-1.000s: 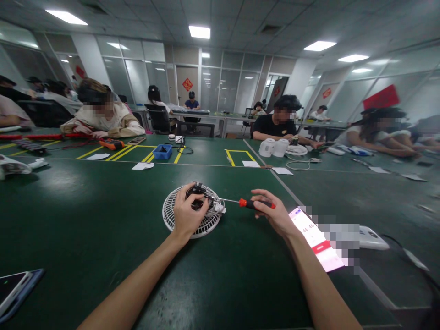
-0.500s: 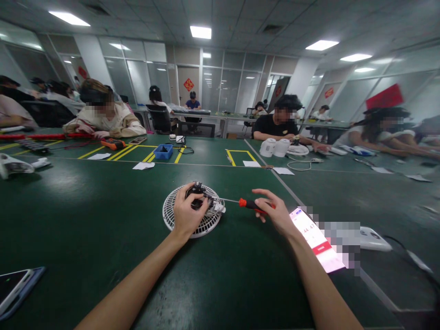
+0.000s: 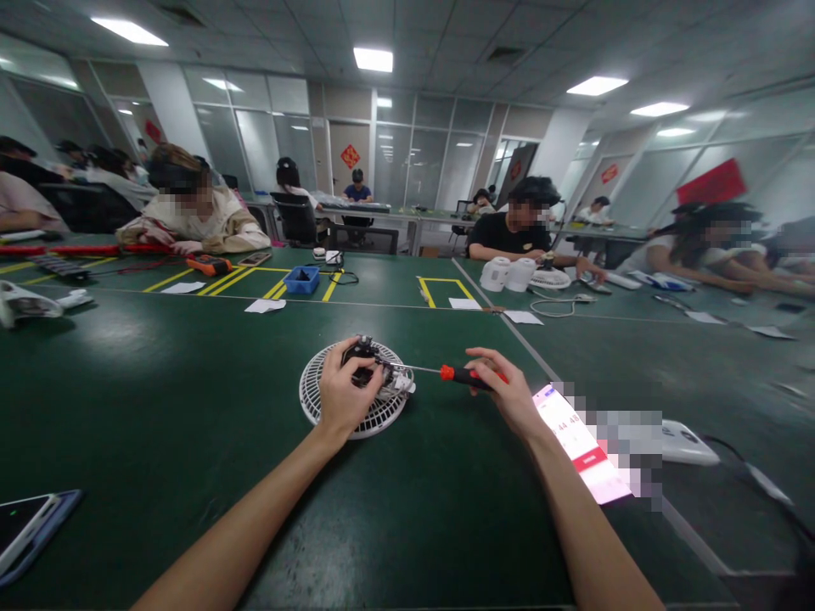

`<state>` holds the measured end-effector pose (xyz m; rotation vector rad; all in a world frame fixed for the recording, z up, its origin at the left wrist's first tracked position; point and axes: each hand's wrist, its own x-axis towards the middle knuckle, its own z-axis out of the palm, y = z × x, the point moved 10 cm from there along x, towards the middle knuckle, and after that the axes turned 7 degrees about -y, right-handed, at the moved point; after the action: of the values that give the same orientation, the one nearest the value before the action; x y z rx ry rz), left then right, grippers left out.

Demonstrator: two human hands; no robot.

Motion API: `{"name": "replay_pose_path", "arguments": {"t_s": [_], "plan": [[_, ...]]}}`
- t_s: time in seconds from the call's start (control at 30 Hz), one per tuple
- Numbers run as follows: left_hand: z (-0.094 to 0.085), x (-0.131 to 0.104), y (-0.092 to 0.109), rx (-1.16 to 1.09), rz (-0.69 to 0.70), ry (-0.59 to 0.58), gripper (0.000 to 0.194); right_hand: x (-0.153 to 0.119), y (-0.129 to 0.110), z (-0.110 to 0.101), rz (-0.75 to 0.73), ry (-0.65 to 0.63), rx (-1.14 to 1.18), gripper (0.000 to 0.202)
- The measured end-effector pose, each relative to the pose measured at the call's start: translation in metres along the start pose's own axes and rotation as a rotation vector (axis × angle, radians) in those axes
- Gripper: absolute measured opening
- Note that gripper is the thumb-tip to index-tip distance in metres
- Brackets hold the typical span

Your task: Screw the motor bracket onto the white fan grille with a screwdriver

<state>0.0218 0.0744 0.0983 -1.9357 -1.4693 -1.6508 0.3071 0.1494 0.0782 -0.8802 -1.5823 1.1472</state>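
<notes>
I see the left hand (image 3: 344, 395) with fingers clamped on a black motor assembly (image 3: 364, 348) atop a white fan grille (image 3: 311, 392), the right hand (image 3: 508, 397) gripping a red-and-black screwdriver (image 3: 451, 373).

Phone (image 3: 576, 437), screen lit: just outside right hand (image 3: 509, 395). Tray (image 3: 300, 288), blue: well beyond left hand (image 3: 344, 395). Containers (image 3: 494, 274), white, two: well beyond right hand.
</notes>
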Motion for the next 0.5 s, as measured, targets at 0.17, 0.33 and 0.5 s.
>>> {"name": "replay_pose_path", "arguments": {"t_s": [0.17,0.33,0.5], "plan": [[0.0001,-0.0002,-0.0022,-0.013,-0.012,-0.004,0.007,-0.0026,0.0057,0.0025,0.138,0.043,-0.074,0.064],[-0.0001,0.0008,-0.0016,-0.017,-0.004,-0.009,0.007,-0.0036,0.0044,0.0001,0.107,0.031,-0.089,0.06],[-0.0007,0.0012,-0.0023,-0.029,-0.006,-0.006,0.007,-0.0031,0.0061,-0.0023,0.063,0.003,0.0,0.071]]}}
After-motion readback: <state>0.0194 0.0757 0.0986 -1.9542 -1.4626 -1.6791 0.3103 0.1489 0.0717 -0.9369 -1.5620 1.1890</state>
